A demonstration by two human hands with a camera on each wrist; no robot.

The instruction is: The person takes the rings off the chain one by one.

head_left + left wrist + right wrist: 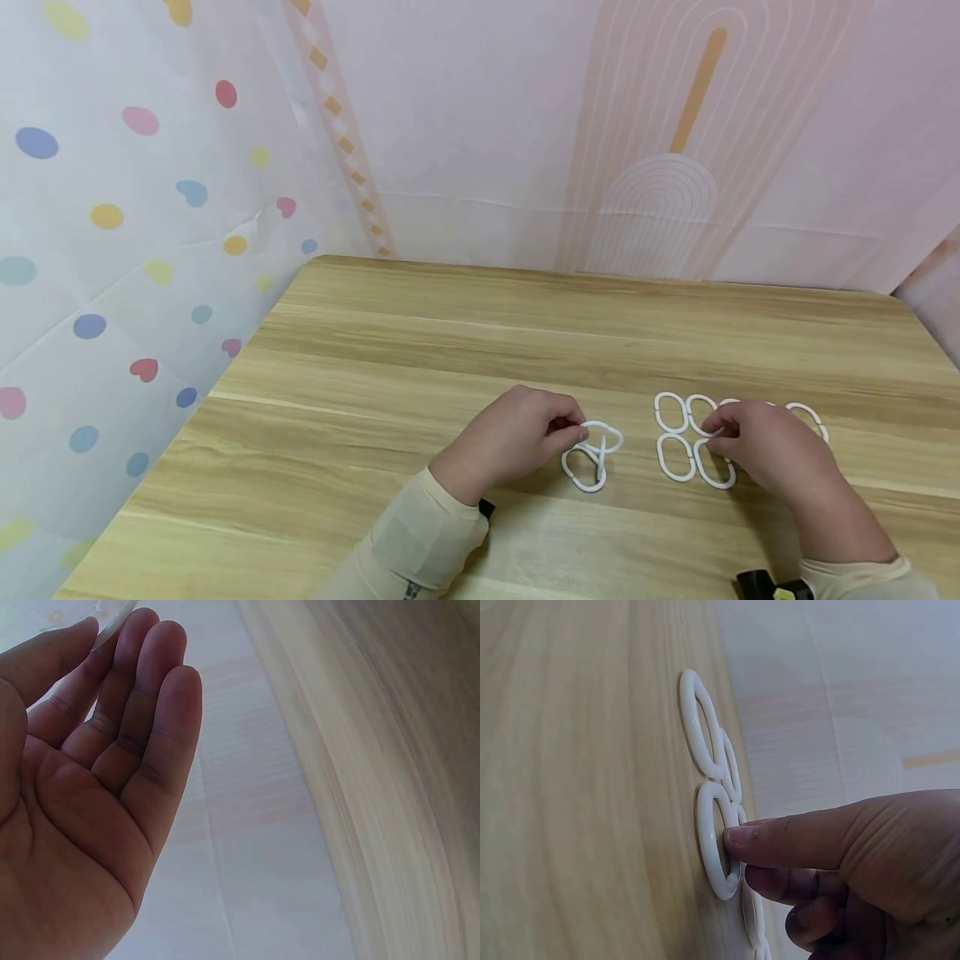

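My left hand (pixel 517 437) pinches a white oval plastic link (pixel 621 438) between thumb and forefinger. Other white link parts (pixel 587 489) hang or lie just below it, overlapping it in the head view. Only a sliver of the held link (pixel 114 628) shows in the left wrist view, the other fingers gently bent. My right hand (pixel 780 450) has thumb and forefinger on the edge of another white link (pixel 716 485), also seen as the nearer link (pixel 705 832) in the right wrist view. That link lies among several similar ones set in two rows; the hand covers part of them.
Left of the right hand lie a back-row link (pixel 657 412) and a front-row link (pixel 661 458). One more link (pixel 823 429) shows beyond that hand. The wooden table (pixel 420 333) meets a patterned cloth backdrop (pixel 480 142) behind and a dotted cloth (pixel 150 267) at left.
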